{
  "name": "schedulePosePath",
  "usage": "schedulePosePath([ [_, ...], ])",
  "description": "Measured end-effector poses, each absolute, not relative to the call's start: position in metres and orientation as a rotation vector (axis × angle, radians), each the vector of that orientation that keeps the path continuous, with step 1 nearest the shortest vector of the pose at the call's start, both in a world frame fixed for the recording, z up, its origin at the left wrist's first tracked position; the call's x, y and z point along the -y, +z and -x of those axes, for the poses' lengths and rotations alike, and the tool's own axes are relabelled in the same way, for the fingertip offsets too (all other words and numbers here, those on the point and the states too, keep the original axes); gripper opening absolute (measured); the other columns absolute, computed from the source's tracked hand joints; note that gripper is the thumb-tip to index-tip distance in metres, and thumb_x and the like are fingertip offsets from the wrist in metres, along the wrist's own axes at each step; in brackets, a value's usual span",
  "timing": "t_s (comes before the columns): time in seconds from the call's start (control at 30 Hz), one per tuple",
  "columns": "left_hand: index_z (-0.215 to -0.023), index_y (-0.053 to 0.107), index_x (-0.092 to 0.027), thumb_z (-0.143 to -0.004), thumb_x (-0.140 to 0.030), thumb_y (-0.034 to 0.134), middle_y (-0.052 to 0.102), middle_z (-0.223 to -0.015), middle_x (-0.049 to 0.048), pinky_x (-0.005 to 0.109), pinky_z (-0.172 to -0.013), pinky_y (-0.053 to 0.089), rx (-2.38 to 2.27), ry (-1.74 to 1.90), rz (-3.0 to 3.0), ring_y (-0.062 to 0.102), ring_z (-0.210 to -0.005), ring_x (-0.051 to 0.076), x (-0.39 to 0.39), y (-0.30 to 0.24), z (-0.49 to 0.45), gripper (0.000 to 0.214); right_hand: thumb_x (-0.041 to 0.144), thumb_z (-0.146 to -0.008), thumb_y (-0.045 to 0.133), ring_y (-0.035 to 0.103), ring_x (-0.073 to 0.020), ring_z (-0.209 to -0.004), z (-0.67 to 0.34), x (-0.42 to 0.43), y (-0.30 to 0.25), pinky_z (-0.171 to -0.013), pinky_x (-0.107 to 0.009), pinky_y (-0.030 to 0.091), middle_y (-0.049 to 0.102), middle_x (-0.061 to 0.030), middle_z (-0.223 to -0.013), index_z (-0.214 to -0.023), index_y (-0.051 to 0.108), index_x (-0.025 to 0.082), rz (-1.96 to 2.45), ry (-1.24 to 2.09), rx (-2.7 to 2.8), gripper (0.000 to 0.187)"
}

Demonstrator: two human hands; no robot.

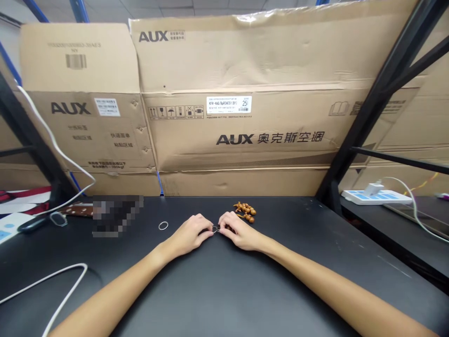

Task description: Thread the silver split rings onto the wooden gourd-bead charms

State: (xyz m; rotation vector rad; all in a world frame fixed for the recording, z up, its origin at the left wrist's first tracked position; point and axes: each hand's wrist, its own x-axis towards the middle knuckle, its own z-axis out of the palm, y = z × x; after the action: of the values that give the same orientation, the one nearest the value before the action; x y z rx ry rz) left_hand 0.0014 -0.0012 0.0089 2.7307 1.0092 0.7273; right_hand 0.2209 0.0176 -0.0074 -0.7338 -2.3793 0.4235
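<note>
Over the middle of the table, my left hand (194, 232) pinches the left side of a small metal key ring (215, 229) between thumb and forefinger. My right hand (238, 230) is closed at the ring's right side, fingertips together, almost meeting the left ones. Something dark brown shows under the right palm, mostly hidden. Just behind that hand lies a bunch of glossy brown wooden bead pendants (248, 210). A second metal ring (163, 225) rests flat on the table, left of my left hand.
A black table (224, 290) carries a pixelated dark item (117, 216) at the left. White cables (66, 269) cross the left side. A power strip (377, 196) sits at the right beyond a black metal frame (358, 126). Large cardboard boxes (273, 164) stand behind.
</note>
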Motion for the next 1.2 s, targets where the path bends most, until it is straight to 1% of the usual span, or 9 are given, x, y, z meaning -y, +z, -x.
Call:
schedulePosePath([
  [0.17, -0.087, 0.055, -0.02, -0.093, -0.021, 0.044, 0.061, -0.088, 0.0027, 0.029, -0.077, 0.044, -1.022, 0.748, -2.679, 0.054, -0.084, 0.017, 0.004, 0.007, -0.005, 0.013, 0.023, -0.094, 0.04, 0.048, -0.0172, -0.081, -0.22, -0.019, -0.01, -0.077, -0.033, 0.043, 0.055, -0.0049, -0.088, -0.087, 0.05, 0.019, 0.727, 0.463, 2.374, 0.013],
  [0.23, -0.086, 0.054, -0.02, -0.094, -0.02, 0.042, 0.06, -0.088, 0.0026, 0.029, -0.077, 0.044, -1.022, 0.752, -2.682, 0.054, -0.082, 0.017, 0.006, 0.007, -0.006, 0.014, 0.023, -0.094, 0.04, 0.049, -0.0168, -0.08, -0.22, -0.019, -0.011, -0.076, -0.032, 0.043, 0.056, -0.0045, -0.086, -0.088, 0.051, 0.019, 0.743, 0.484, 2.368, 0.013],
  [0.33, -0.087, 0.053, -0.02, -0.094, -0.019, 0.04, 0.06, -0.089, 0.0029, 0.03, -0.078, 0.044, -1.025, 0.741, -2.687, 0.053, -0.082, 0.017, 0.008, 0.009, -0.007, 0.015, 0.024, -0.094, 0.042, 0.05, -0.0157, -0.076, -0.22, -0.019, -0.011, -0.072, -0.03, 0.044, 0.057, -0.0037, -0.083, -0.086, 0.051, 0.019, 0.79, 0.515, 2.343, 0.013],
  [0.47, -0.091, 0.054, -0.02, -0.095, -0.02, 0.038, 0.06, -0.095, 0.0043, 0.032, -0.081, 0.044, -1.002, 0.738, -2.705, 0.054, -0.087, 0.018, 0.011, 0.012, -0.007, 0.016, 0.026, -0.092, 0.047, 0.05, -0.0145, -0.071, -0.219, -0.017, -0.009, -0.067, -0.027, 0.043, 0.057, -0.0023, -0.079, -0.083, 0.052, 0.019, 0.813, 0.523, 2.313, 0.013],
  [0.63, -0.092, 0.055, -0.02, -0.095, -0.02, 0.038, 0.06, -0.101, 0.0056, 0.032, -0.084, 0.044, -0.936, 0.694, -2.78, 0.054, -0.092, 0.019, 0.015, 0.017, -0.009, 0.017, 0.032, -0.09, 0.054, 0.05, -0.0144, -0.068, -0.22, -0.019, -0.01, -0.064, -0.026, 0.041, 0.054, -0.0013, -0.076, -0.08, 0.052, 0.019, 0.799, 0.403, 2.337, 0.016],
  [0.87, -0.089, 0.056, -0.021, -0.095, -0.021, 0.04, 0.062, -0.095, 0.0032, 0.029, -0.08, 0.043, -0.882, 0.638, -2.717, 0.055, -0.086, 0.017, 0.013, 0.018, -0.007, 0.017, 0.039, -0.086, 0.06, 0.049, -0.0156, -0.072, -0.223, -0.024, -0.012, -0.065, -0.026, 0.041, 0.054, -0.0013, -0.075, -0.075, 0.051, 0.019, 0.716, 0.294, 2.426, 0.024],
  [1.0, -0.085, 0.055, -0.02, -0.092, -0.023, 0.045, 0.062, -0.091, 0.0035, 0.031, -0.08, 0.042, -1.026, 0.615, -2.826, 0.055, -0.087, 0.018, 0.004, 0.018, 0.003, 0.012, 0.041, -0.084, 0.062, 0.051, -0.0172, -0.077, -0.226, -0.021, -0.008, -0.069, -0.028, 0.043, 0.056, -0.0036, -0.084, -0.084, 0.053, 0.02, 0.742, 0.264, 2.432, 0.023],
  [1.1, -0.077, 0.054, -0.018, -0.09, -0.022, 0.046, 0.062, -0.088, 0.0056, 0.035, -0.078, 0.04, -1.225, 0.622, -2.931, 0.056, -0.086, 0.021, -0.003, 0.018, 0.013, 0.016, 0.042, -0.079, 0.066, 0.052, -0.019, -0.081, -0.229, -0.018, -0.002, -0.074, -0.031, 0.043, 0.058, -0.0047, -0.088, -0.088, 0.054, 0.02, 0.798, 0.207, 2.39, 0.027],
  [1.2, -0.077, 0.055, -0.017, -0.089, -0.021, 0.046, 0.063, -0.094, 0.0085, 0.037, -0.08, 0.041, -1.374, 0.678, -2.929, 0.057, -0.091, 0.023, -0.006, 0.016, 0.018, 0.016, 0.033, -0.078, 0.065, 0.054, -0.0194, -0.081, -0.235, -0.015, 0.005, -0.075, -0.032, 0.043, 0.059, -0.0043, -0.087, -0.086, 0.055, 0.021, 0.866, 0.134, 2.349, 0.018],
])
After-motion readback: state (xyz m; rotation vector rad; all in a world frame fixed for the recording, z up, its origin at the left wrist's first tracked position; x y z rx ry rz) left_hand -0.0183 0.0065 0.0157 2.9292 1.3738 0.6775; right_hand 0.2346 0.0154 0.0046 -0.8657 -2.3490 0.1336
